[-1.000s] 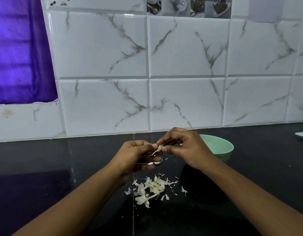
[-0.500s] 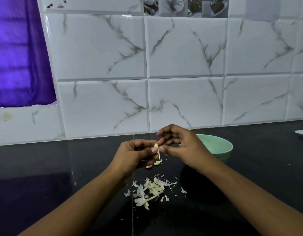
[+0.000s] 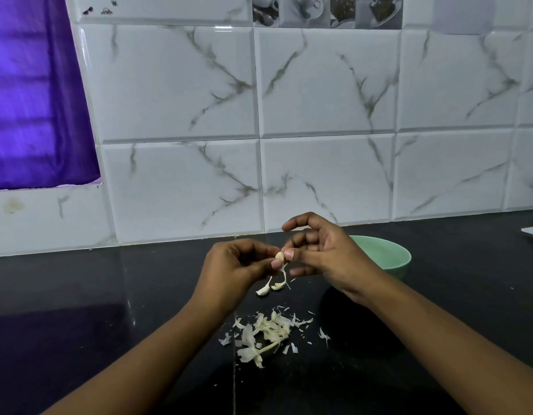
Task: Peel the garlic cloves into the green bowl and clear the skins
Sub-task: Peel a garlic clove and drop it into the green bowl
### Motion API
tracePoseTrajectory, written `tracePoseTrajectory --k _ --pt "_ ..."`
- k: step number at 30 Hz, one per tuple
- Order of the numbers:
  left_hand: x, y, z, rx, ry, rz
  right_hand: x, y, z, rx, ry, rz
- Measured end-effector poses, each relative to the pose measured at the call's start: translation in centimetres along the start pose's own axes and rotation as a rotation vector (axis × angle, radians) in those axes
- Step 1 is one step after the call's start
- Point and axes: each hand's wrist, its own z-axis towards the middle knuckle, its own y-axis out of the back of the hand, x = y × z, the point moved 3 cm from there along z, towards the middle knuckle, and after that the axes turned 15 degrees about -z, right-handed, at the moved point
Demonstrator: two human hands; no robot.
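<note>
Papery skin [image 3: 284, 274] hangs from the clove [image 3: 279, 256] both the left hand [image 3: 235, 271] and right hand [image 3: 331, 256] pinch; a hard tug could flick it wide of the bowl [image 3: 399, 254].

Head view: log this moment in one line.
left hand pinches garlic clove | right hand pinches same clove | green bowl behind right hand | skins on counter

green bowl [image 3: 387, 256], black counter [image 3: 79, 295] (glossy), purple curtain [image 3: 34, 100]
</note>
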Motion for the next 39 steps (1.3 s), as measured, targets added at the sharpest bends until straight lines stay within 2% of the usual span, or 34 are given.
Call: tracePoseTrajectory --k 8,15,23,28,33,37,39 --pt "-0.4 -0.3 -0.4 0.021 -0.209 0.340 -0.3 0.3 0.1 -0.023 -0.077 -0.064" --pt "-0.5 -0.6 -0.7 0.045 -0.339 0.436 -0.3 0.0 0.0 -0.064 -0.073 -0.171" --pt "-0.3 -0.6 -0.7 -0.002 -0.229 0.188 -0.3 -1.2 -0.1 -0.050 -0.115 -0.014" --pt "-0.3 -0.7 -0.7 0.010 -0.203 0.116 -0.4 -1.2 -0.1 -0.069 -0.135 0.034" --pt "-0.4 -0.8 -0.6 -0.031 -0.172 0.005 0.1 -1.1 -0.3 -0.082 -0.104 -0.004" --pt "-0.1 -0.3 -0.3 -0.085 -0.064 -0.206 0.7 -0.5 -0.5 -0.099 -0.098 -0.177" --pt "0.0 -0.2 -0.1 -0.096 -0.010 -0.279 1.0 0.0 -0.4 -0.123 -0.113 -0.177"
